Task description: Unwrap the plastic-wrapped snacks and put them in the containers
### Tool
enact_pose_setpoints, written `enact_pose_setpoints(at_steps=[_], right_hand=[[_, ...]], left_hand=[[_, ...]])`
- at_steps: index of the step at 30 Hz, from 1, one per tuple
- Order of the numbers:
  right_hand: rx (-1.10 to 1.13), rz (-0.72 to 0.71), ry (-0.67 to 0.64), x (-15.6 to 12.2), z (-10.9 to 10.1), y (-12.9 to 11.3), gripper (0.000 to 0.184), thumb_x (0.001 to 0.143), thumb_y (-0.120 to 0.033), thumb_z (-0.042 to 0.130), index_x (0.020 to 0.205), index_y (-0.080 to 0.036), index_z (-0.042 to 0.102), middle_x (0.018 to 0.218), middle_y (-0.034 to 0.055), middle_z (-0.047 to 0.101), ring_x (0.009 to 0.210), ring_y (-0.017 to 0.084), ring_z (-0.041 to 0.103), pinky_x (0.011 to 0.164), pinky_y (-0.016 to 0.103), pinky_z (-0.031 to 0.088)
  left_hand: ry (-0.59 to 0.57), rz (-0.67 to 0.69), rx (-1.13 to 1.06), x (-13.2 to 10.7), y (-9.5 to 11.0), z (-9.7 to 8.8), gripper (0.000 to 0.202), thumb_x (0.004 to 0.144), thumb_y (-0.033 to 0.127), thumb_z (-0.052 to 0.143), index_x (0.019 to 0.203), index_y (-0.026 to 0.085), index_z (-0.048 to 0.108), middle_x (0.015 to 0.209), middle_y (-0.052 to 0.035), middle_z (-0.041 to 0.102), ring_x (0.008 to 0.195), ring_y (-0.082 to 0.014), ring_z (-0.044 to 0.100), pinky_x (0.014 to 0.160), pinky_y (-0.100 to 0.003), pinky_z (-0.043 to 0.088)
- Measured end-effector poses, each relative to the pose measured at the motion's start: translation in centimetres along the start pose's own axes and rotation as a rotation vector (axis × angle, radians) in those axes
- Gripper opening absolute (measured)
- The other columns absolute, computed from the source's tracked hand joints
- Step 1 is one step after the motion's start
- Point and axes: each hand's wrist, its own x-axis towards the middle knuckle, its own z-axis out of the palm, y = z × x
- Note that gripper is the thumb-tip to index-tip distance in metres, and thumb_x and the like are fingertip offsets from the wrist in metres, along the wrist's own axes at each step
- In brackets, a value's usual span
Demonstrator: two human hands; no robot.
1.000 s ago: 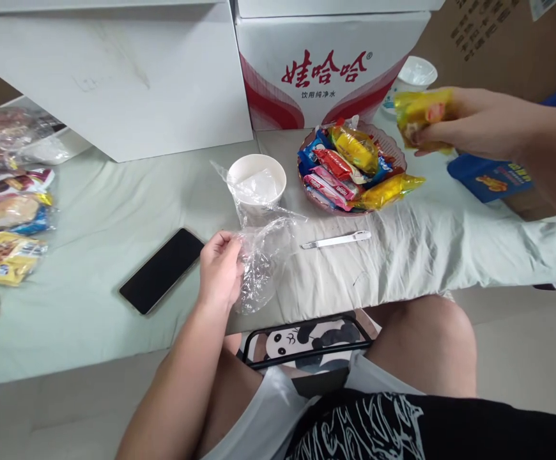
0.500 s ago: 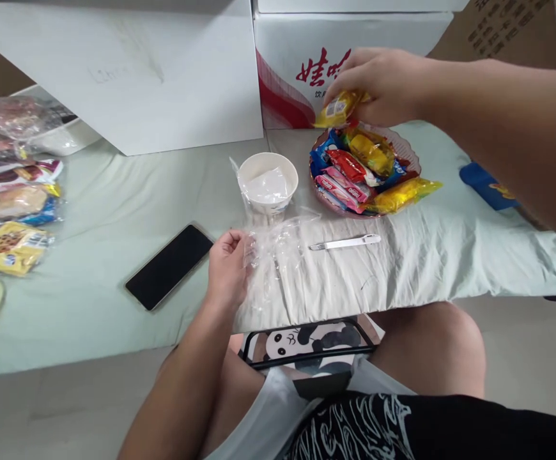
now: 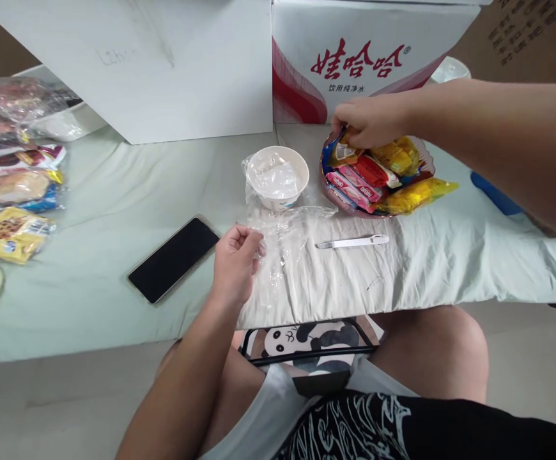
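Note:
My left hand (image 3: pixel 234 262) is closed on the edge of a clear plastic bag (image 3: pixel 282 239), which lies crumpled on the cloth and reaches up against a white paper cup (image 3: pixel 300 169). At the back right, my right hand (image 3: pixel 367 121) is lowered into a scalloped bowl (image 3: pixel 429 156) of wrapped snacks, its fingers closed on a yellow snack packet (image 3: pixel 346 153). Beside that packet lie pink packets (image 3: pixel 355 185), a red packet (image 3: pixel 374 171) and other yellow ones. One yellow packet (image 3: pixel 419 195) hangs over the bowl's front right rim. The fingertips of my right hand are partly hidden.
A white craft knife (image 3: pixel 352 242) lies right of the bag, and a black phone (image 3: pixel 175 259) left of my left hand. Bagged snacks (image 3: pixel 16 185) are at the far left. White boxes (image 3: pixel 201 76) stand along the back. A blue packet (image 3: pixel 496 191) is under my right forearm.
My right hand has come down with the yellow packet from above the bowl onto its left back part. My left hand keeps its hold on the bag. The view has shifted slightly.

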Motion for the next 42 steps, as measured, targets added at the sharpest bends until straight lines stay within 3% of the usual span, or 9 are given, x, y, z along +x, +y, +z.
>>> enact_pose_setpoints(at_steps=[6,9,13,16,21,26,32,38,42], right_hand=[[-0.341,0.050,-0.103,-2.8,-2.8,-3.4,0.013,0.072,-0.014,0.083,0.085,-0.014,0.081,0.118,0.0046,0.065,0.142,0.038,0.044,0.123,0.067,0.017],[-0.213,-0.134,0.147,-7.2,-3.3,-6.5,0.031,0.089,-0.020,0.063,0.116,-0.013,0.076,0.125,0.0127,0.065,0.131,0.036,0.056,0.115,0.064,0.038],[0.411,-0.320,0.100,-14.6,1.2,-10.3,0.077,0.080,-0.061,0.075,0.143,-0.022,0.054,0.144,0.0122,0.060,0.132,0.033,0.060,0.110,0.054,0.053],[0.603,-0.106,0.197,-18.5,6.5,-11.8,0.059,0.081,-0.051,0.077,0.132,-0.031,0.059,0.127,0.0080,0.070,0.115,0.029,0.070,0.095,0.047,0.061],[0.819,0.251,0.348,-21.9,10.9,-10.9,0.018,0.095,-0.046,0.063,0.087,-0.029,0.066,0.067,-0.0015,0.065,0.060,0.019,0.065,0.061,0.038,0.057],[1.087,0.182,0.373,-24.5,11.4,-8.8,0.047,0.081,-0.073,0.070,0.104,-0.031,0.069,0.079,0.0017,0.070,0.065,0.022,0.068,0.055,0.039,0.057],[0.693,0.183,0.547,-26.3,11.4,-7.5,0.016,0.100,-0.042,0.061,0.092,-0.033,0.073,0.077,0.0009,0.071,0.070,0.021,0.069,0.067,0.042,0.058],[0.785,0.102,0.768,-26.3,12.2,-7.0,0.024,0.106,-0.037,0.056,0.090,-0.024,0.068,0.069,-0.0016,0.072,0.060,0.013,0.070,0.057,0.029,0.056],[0.841,0.154,0.840,-26.0,12.7,-7.1,0.023,0.106,-0.039,0.056,0.094,-0.024,0.067,0.074,0.0000,0.075,0.063,0.015,0.072,0.058,0.031,0.059]], left_hand=[[0.005,0.019,0.025,-0.1,-0.1,-0.1,0.018,0.066,0.024,0.075,0.068,0.019,0.059,0.057,0.0043,0.054,0.047,-0.0065,0.044,0.038,-0.017,0.022],[-0.015,0.129,0.102,0.0,-0.7,-0.6,0.015,0.072,0.024,0.075,0.068,0.019,0.062,0.058,0.0035,0.057,0.050,-0.0073,0.049,0.045,-0.017,0.033],[-0.137,0.218,0.225,-0.4,-0.9,-1.3,0.018,0.077,0.026,0.076,0.070,0.020,0.061,0.060,0.0031,0.059,0.050,-0.0087,0.052,0.047,-0.019,0.036],[-0.252,0.334,0.314,-1.0,-0.6,-1.5,0.017,0.080,0.028,0.074,0.071,0.020,0.062,0.063,0.0013,0.062,0.053,-0.0098,0.056,0.049,-0.020,0.040],[-0.377,0.504,0.373,-1.7,-0.4,-1.9,0.008,0.076,0.025,0.073,0.076,0.021,0.067,0.076,-0.0029,0.070,0.064,-0.0129,0.064,0.047,-0.020,0.043],[-0.510,0.446,0.441,-2.9,-0.1,-2.1,0.014,0.068,0.019,0.078,0.081,0.021,0.071,0.087,-0.0063,0.077,0.062,-0.0121,0.065,0.038,-0.019,0.030],[-0.783,0.179,0.280,-3.3,0.2,-2.0,0.042,0.062,0.035,0.088,0.100,0.021,0.077,0.110,-0.0166,0.080,0.075,-0.0226,0.075,0.040,-0.023,0.034],[-0.419,0.432,0.214,0.7,-2.7,-2.3,0.054,0.074,0.053,0.086,0.115,0.023,0.069,0.122,-0.0109,0.073,0.108,-0.0221,0.069,0.073,-0.027,0.057],[-0.693,0.184,0.270,0.8,-3.5,-1.5,0.078,0.060,0.049,0.097,0.128,0.023,0.067,0.130,-0.0126,0.073,0.123,-0.0288,0.068,0.097,-0.036,0.058]])
